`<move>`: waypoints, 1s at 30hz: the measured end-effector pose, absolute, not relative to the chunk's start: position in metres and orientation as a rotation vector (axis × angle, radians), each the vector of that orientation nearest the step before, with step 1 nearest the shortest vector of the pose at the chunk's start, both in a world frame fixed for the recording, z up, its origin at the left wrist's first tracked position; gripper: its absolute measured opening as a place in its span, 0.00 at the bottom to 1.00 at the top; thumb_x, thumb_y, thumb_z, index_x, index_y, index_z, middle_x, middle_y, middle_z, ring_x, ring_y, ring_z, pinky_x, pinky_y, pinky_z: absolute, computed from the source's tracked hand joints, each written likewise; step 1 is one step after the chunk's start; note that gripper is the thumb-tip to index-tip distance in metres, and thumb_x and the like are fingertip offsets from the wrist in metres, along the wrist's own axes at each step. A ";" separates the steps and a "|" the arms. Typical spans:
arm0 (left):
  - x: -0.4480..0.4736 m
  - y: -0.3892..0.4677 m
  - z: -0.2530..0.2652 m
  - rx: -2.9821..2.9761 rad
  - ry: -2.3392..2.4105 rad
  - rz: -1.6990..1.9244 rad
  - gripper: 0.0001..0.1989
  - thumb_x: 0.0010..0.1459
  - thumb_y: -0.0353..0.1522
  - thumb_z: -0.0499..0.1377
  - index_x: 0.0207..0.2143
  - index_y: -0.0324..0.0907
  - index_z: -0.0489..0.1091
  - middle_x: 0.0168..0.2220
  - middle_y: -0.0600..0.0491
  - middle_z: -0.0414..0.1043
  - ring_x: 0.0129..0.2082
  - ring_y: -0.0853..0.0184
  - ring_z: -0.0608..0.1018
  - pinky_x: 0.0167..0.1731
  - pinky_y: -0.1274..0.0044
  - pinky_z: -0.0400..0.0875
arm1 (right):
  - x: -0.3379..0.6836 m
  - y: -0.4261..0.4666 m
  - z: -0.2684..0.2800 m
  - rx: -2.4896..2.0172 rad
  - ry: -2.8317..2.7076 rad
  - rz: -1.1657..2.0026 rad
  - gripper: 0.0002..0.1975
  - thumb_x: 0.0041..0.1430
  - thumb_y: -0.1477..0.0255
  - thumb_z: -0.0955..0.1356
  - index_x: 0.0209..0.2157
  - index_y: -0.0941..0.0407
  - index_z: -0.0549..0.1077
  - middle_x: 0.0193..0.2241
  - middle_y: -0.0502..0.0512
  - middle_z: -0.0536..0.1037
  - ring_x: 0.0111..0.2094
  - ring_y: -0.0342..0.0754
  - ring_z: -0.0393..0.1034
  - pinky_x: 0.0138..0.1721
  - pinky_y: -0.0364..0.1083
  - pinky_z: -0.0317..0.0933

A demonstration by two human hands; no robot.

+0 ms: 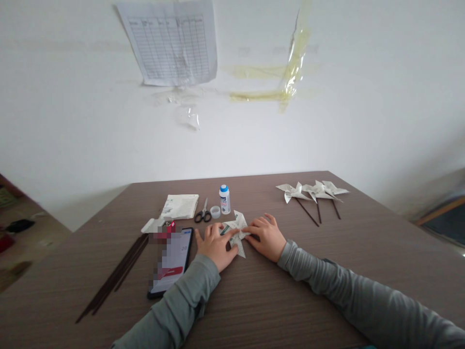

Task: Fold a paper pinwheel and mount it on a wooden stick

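Observation:
A paper pinwheel (240,220) with printed blades lies on the table between my two hands. My left hand (217,246) holds its left side, with thumb and index finger bent onto the paper near the middle. From the right, my right hand (268,237) pinches the pinwheel close to its centre, fingertips drawn together. What lies under the fingertips is hidden. Just behind the pinwheel stand a white glue bottle (225,201) with a blue cap and a small clear cup (215,212). Black-handled scissors (202,215) lie to the left of the cup.
At the back right lie three finished-looking pinwheels (290,191) on dark sticks. A stack of paper squares (179,206) is at the back left. Left of my left forearm are a phone (178,264), a small red item (167,228) and several dark sticks (112,276). A wall (254,145) borders the table.

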State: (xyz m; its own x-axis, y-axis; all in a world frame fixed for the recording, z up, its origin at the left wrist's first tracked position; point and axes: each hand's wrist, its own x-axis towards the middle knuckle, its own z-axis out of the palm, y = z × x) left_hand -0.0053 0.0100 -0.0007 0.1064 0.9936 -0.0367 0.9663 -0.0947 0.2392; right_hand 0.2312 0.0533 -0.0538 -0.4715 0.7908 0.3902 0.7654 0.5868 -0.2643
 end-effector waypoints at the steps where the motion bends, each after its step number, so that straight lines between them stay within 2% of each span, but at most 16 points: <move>1: -0.005 0.010 -0.002 2.169 1.966 0.203 0.29 0.76 0.41 0.72 0.76 0.70 0.88 0.78 0.44 0.80 0.83 0.34 0.75 0.89 0.23 0.53 | 0.231 0.053 -0.053 -1.245 -2.345 0.079 0.14 0.85 0.68 0.77 0.62 0.41 0.96 0.52 0.57 0.95 0.58 0.63 0.88 0.83 0.76 0.64; 9: -0.007 0.010 -0.007 2.188 2.017 0.344 0.30 0.71 0.39 0.78 0.73 0.66 0.90 0.79 0.42 0.79 0.83 0.30 0.76 0.87 0.23 0.61 | 0.232 0.054 -0.056 -1.237 -2.331 0.084 0.13 0.85 0.68 0.77 0.61 0.42 0.96 0.52 0.58 0.95 0.58 0.64 0.88 0.84 0.77 0.63; 17: -0.007 0.012 -0.007 2.206 1.954 0.359 0.29 0.70 0.36 0.78 0.70 0.69 0.92 0.91 0.50 0.69 0.91 0.25 0.65 0.87 0.19 0.55 | 0.232 0.056 -0.060 -1.209 -2.333 0.037 0.12 0.85 0.67 0.77 0.60 0.42 0.96 0.50 0.58 0.95 0.57 0.63 0.86 0.82 0.75 0.64; 24: 0.000 0.009 0.011 2.167 1.954 0.205 0.30 0.73 0.37 0.77 0.74 0.70 0.90 0.97 0.50 0.59 0.96 0.26 0.57 0.89 0.21 0.50 | 0.232 0.054 -0.056 -1.234 -2.335 0.073 0.13 0.85 0.69 0.76 0.60 0.42 0.96 0.51 0.57 0.94 0.57 0.63 0.87 0.83 0.75 0.64; 30: 0.001 0.008 0.012 2.170 1.973 0.186 0.31 0.73 0.39 0.76 0.75 0.73 0.89 0.95 0.52 0.62 0.96 0.30 0.56 0.90 0.24 0.51 | 0.231 0.054 -0.056 -1.225 -2.332 0.051 0.13 0.84 0.69 0.77 0.60 0.42 0.96 0.51 0.57 0.95 0.57 0.63 0.87 0.82 0.75 0.64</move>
State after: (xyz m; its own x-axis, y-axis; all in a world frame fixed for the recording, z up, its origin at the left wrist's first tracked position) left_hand 0.0006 0.0079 0.0122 0.0997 0.9941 -0.0426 0.9687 -0.0872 0.2326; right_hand 0.2307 0.0539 -0.0564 -0.4690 0.7809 0.4125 0.7620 0.5940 -0.2580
